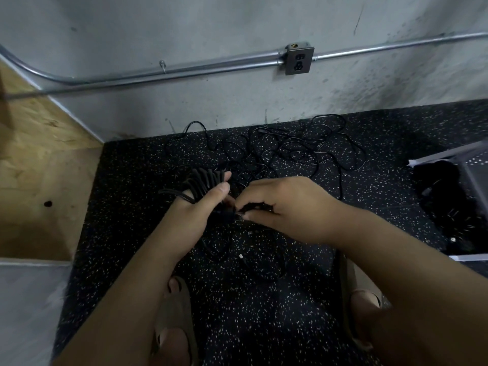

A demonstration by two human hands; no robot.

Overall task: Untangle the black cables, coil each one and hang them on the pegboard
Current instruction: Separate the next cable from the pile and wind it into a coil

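Along the far edge of the speckled black floor (pixel 383 202) runs a grey wall (pixel 237 101) carrying a metal conduit (pixel 184 70) and an outlet box (pixel 299 60). A plywood panel (pixel 39 167) closes the floor on the left, and a grey perforated panel (pixel 475 165) lies at the right edge. Open floor shows near the person, between the two sandals (pixel 174 313).

A loose tangle of black cables (pixel 298 149) lies on the floor by the wall, beyond both hands.

The left hand (pixel 200 210) holds a coiled black cable (pixel 203 178), with the loops wound round the fingers and the thumb pressed against them. Just to its right, the right hand (pixel 285 207) pinches a cable end (pixel 239 213) between curled fingertips, touching the underside of the coil. Thin cable strands trail on the floor below the hands.
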